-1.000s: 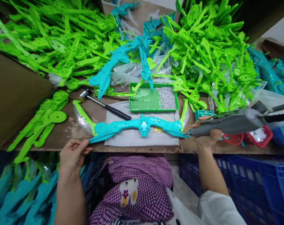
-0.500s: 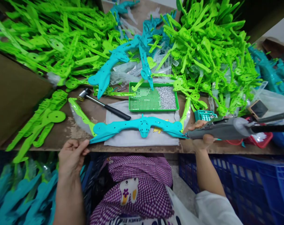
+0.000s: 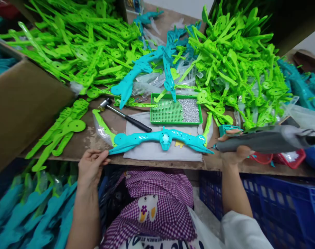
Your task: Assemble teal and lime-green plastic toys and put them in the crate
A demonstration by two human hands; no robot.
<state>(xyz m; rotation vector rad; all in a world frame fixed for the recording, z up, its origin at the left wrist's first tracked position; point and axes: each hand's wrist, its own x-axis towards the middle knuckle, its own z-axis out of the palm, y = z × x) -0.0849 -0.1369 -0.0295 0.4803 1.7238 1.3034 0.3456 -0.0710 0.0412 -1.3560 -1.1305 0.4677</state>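
Note:
A long blue plastic piece (image 3: 165,139) lies across a pale cloth (image 3: 136,154) at the table's front edge, with a green curved part (image 3: 104,126) at its left and another green part (image 3: 208,128) at its right. My left hand (image 3: 93,164) pinches the blue piece's left tip between thumb and fingers. Wrapped round a grey power screwdriver (image 3: 256,140), my right hand (image 3: 234,147) is off to the right. The tool's tip points left, just beyond the blue piece's right tip, with a small gap between them.
Behind the cloth are a green tray (image 3: 166,122) of small metal pieces and a hammer (image 3: 128,119). Heaps of green parts (image 3: 110,41) fill the back. A cardboard box (image 3: 30,103) stands left, red containers (image 3: 289,159) right. Blue crates (image 3: 271,200) are below the table.
The screwdriver has pulled back slightly from the blue piece's right tip. The view has shifted, so most things appear farther right. My left hand keeps its pinch.

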